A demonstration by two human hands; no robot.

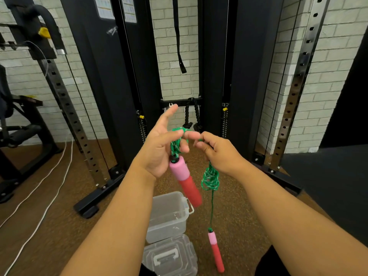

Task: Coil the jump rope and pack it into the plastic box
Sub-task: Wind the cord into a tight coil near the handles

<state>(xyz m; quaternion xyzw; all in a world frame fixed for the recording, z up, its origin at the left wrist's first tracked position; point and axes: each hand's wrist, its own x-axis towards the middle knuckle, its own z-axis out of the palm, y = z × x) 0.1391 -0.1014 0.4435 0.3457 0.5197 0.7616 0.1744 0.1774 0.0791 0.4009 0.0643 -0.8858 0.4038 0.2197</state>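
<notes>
A green jump rope (210, 179) with pink-and-red foam handles hangs between my hands. My left hand (161, 144) pinches a bundle of rope loops near the top; one handle (186, 179) dangles just under its palm. My right hand (218, 152) grips the rope a little to the right, with a tangle of loops hanging below it. From that tangle a single strand drops to the second handle (216, 251), which hangs above the floor. Below my hands, the open clear plastic box (169, 222) stands on the floor, and its lid (171, 257) lies in front of it.
A black cable machine (119, 76) with steel uprights fills the space ahead, against a white brick wall. A black knotted rope attachment (192, 116) hangs at its middle. White cables (49, 188) trail over the brown floor at left. A dark mat (328, 176) lies at right.
</notes>
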